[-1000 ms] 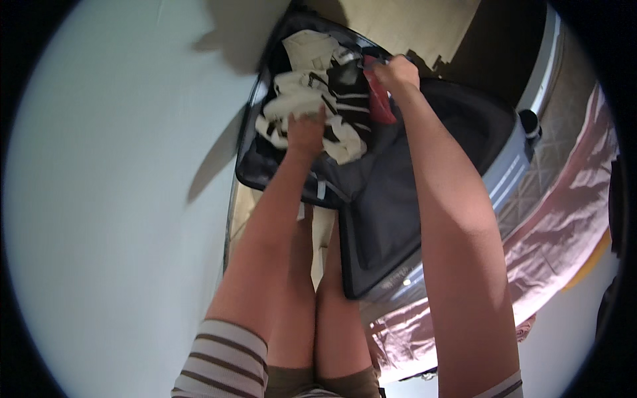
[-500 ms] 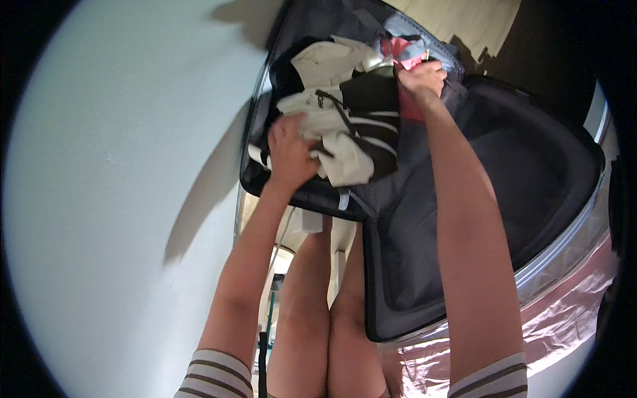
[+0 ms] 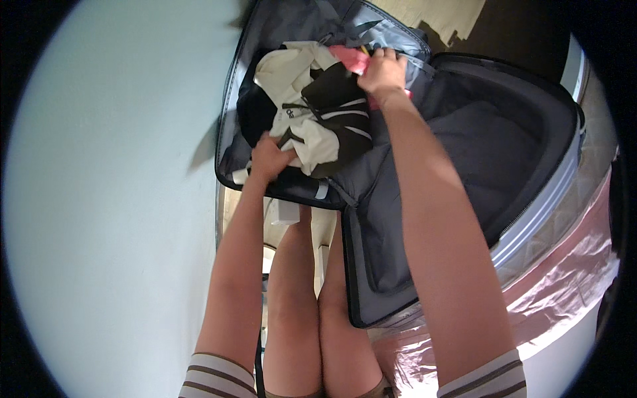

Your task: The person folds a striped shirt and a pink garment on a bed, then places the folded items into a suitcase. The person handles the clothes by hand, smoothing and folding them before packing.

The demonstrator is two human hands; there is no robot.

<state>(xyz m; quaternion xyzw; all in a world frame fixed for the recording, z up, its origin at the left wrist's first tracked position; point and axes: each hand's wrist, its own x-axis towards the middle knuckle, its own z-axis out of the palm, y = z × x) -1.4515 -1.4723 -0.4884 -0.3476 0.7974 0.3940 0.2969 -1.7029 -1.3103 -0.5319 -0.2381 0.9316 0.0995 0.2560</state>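
A black-and-white garment (image 3: 338,99) lies bunched in the left half of an open suitcase (image 3: 229,142). My left hand (image 3: 272,158) has its fingers curled round the garment's near left edge, with the thumb lying over the white cloth. At the garment's far right corner, my right hand (image 3: 385,71) is closed on its dark edge; the fingertips are partly hidden. Pink-red cloth (image 3: 350,58) shows beside and beneath the right hand. Darker cloth (image 3: 255,113) lies under the garment on its left side.
The suitcase's other half (image 3: 484,146), lined in dark grey, lies opened to the right. A pale wall (image 3: 119,166) rises close on the left. Pink shiny fabric (image 3: 551,285) spreads at the lower right. My legs (image 3: 292,298) are below the suitcase, near a small white box (image 3: 285,212).
The view has shifted, so the suitcase appears further left. Both hands have drawn slightly nearer to me, and the garment has shifted a little left and nearer in the case.
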